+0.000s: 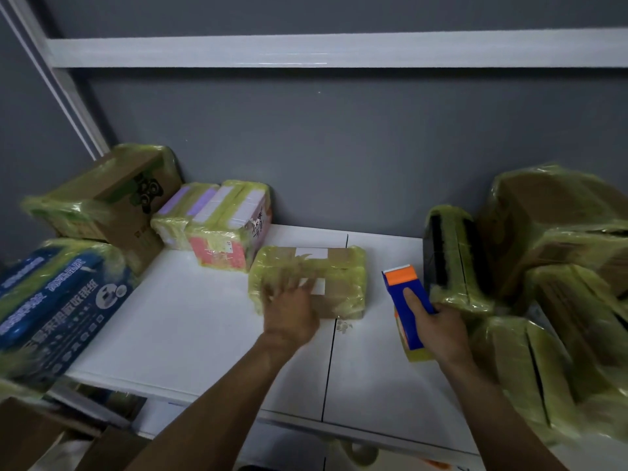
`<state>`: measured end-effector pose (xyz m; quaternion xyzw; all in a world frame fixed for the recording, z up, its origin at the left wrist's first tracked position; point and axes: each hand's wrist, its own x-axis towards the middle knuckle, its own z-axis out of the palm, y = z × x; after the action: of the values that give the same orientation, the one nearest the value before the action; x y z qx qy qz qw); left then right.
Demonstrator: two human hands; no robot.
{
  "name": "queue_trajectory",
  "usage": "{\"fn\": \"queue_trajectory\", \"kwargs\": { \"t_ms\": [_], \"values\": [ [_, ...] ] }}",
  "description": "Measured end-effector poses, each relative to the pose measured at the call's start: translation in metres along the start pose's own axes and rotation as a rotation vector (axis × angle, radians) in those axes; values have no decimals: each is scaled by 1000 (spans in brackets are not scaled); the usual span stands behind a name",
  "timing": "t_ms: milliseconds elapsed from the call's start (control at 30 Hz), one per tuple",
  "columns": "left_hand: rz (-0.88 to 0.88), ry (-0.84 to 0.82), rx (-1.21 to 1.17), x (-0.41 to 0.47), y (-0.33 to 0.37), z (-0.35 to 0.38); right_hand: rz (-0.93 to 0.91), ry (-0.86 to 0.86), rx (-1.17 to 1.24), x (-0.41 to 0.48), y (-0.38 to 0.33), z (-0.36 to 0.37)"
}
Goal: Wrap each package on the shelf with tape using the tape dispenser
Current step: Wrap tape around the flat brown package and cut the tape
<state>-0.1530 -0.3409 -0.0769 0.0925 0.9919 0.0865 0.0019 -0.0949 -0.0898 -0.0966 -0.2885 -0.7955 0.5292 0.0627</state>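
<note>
At the middle of the shelf (pixel 190 317), my left hand (pixel 290 314) lies spread on the partly taped box (pixel 339 283), steadying it, while my right hand (pixel 441 331) grips the tape dispenser (pixel 402 287) just right of the box; next, I judge, dispenser onto box for another band.

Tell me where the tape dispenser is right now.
In the head view, the tape dispenser is right of centre above the white shelf, held in the right hand, between the taped brown box and the black package.
</note>
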Motion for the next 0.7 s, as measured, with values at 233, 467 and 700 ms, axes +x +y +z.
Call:
{"fn": "queue_trajectory", "kwargs": {
  "t_ms": [233,467,700],
  "values": [
    [-47,-74,22,7,65,20,6,-63,-73,2,-12,-7],
    [155,-33,-152,10,53,38,-34,-49,4,-10,-15,-19],
    [305,-39,-284,20,9,45,-142,-120,-72,-12,-33,-27]
  ]
}}
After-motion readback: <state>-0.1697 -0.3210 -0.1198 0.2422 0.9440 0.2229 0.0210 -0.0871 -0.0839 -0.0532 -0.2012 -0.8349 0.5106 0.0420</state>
